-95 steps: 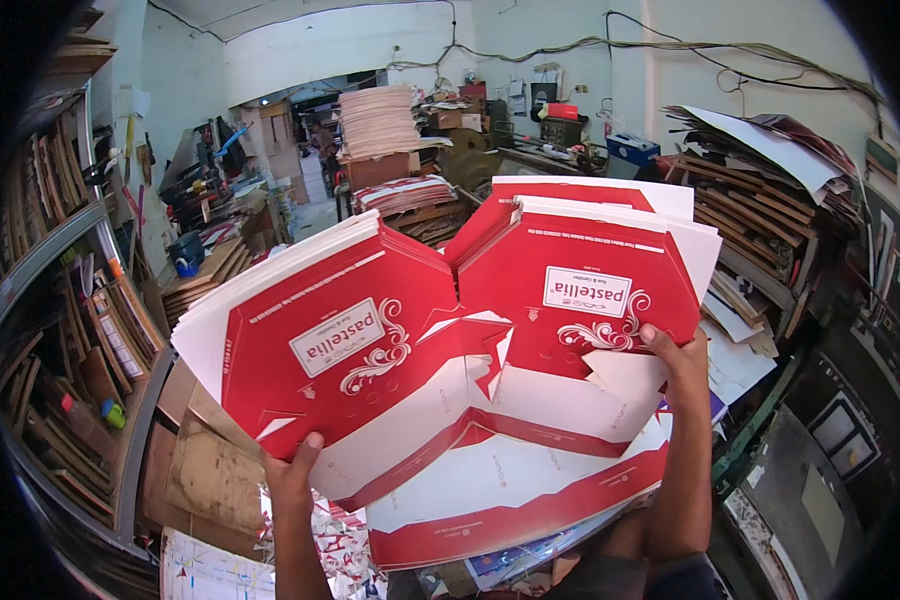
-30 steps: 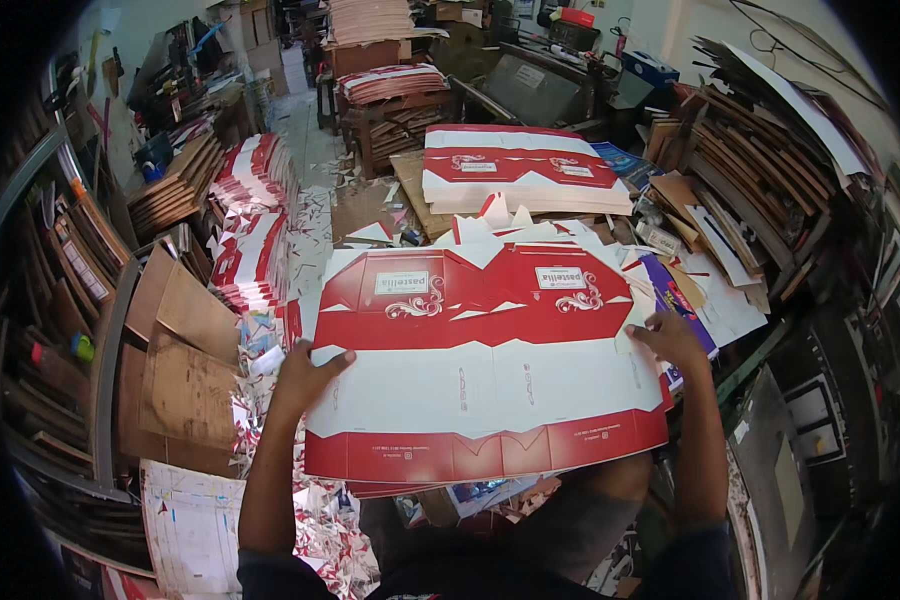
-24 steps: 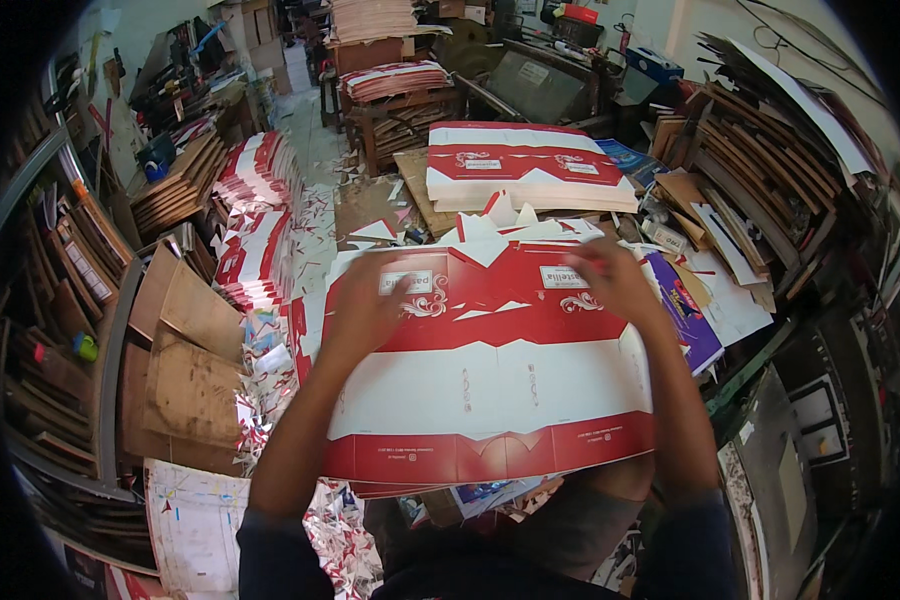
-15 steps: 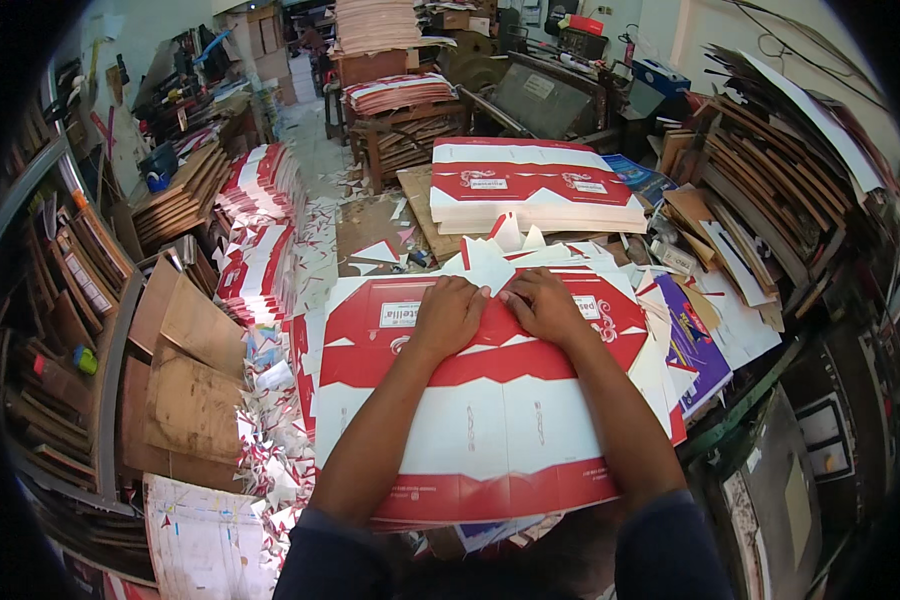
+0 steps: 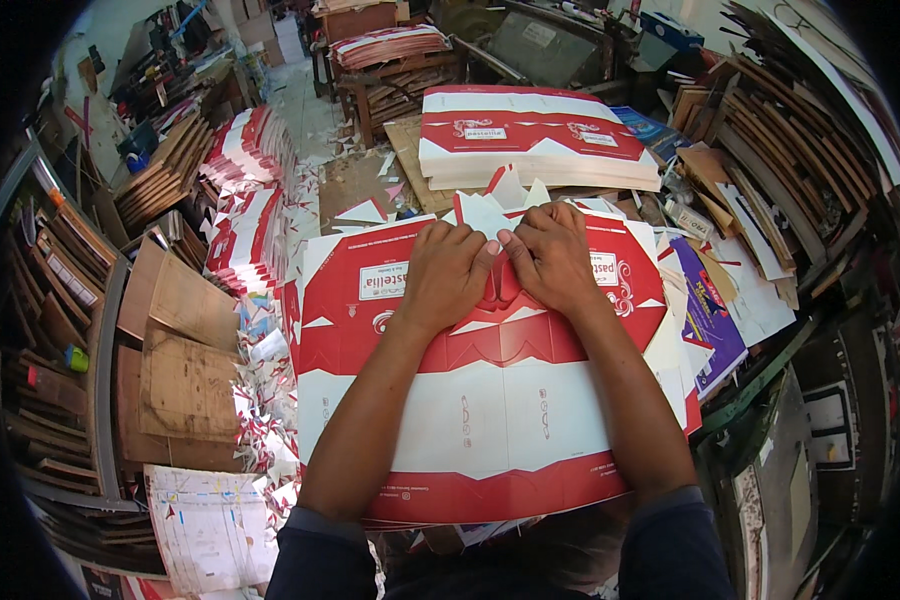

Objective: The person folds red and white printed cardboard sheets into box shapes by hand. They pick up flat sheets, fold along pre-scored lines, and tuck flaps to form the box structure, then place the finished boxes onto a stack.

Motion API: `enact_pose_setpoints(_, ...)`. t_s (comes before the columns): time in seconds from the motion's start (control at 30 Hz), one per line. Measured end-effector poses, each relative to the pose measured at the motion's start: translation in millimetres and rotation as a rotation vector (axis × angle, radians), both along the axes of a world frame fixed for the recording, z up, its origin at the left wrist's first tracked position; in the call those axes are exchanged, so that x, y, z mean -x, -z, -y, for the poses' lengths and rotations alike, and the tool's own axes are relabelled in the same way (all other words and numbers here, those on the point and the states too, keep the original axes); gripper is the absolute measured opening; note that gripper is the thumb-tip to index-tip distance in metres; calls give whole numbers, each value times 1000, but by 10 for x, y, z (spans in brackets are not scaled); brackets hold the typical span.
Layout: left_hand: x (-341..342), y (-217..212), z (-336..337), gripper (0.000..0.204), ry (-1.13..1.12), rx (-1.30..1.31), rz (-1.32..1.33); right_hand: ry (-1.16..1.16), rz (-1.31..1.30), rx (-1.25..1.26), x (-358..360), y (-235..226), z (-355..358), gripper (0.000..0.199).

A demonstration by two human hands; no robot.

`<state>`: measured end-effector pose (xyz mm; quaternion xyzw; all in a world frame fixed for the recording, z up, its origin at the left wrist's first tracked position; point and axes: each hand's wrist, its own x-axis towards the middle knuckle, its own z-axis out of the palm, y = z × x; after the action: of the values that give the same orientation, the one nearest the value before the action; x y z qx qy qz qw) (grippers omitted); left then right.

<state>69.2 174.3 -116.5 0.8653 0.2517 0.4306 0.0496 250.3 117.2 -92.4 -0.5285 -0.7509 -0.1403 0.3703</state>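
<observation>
A stack of red and white printed cardboard sheets (image 5: 500,420) lies flat in front of me, with zigzag cut outlines and fold lines. My left hand (image 5: 448,272) is closed at the middle of its far edge, knuckles up and fingers curled over the card. Right beside it, my right hand (image 5: 548,255) grips the same edge, its thumb close to the left one. Between the hands a red part of the card (image 5: 502,285) looks bent. White and red offcuts (image 5: 482,212) stick up just beyond my fingers, whose tips are hidden.
A thick stack of similar sheets (image 5: 540,140) stands behind. More printed stacks (image 5: 245,235) rise at the left amid scattered scraps (image 5: 270,400). Wooden boards (image 5: 185,390) lean at the left, other boards (image 5: 790,150) at the right. A purple printed sheet (image 5: 705,310) lies right of the work.
The view has tilted down, so the scene sits higher. My hands have curled more tightly over the far edge, and the red card between them now shows bent.
</observation>
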Motion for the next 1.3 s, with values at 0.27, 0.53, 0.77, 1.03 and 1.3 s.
enact_pose_setpoints(0.27,11,-127,79,32,-24,-69,124,-6,-3,116,-3,32,-69,37)
enact_pose_setpoints(0.53,0,-366,146,29,-21,-264,309,-32,75,225,-108,144,-281,43)
enact_pose_setpoints(0.77,10,-232,70,33,-12,-139,319,-194,-358,444,-68,-218,4,30)
enact_pose_setpoints(1.03,23,-321,150,36,2,-181,385,-342,-260,1033,-18,-312,234,42)
enact_pose_setpoints(1.3,-1,-325,154,35,-1,-215,391,-145,-18,1063,181,-293,29,36)
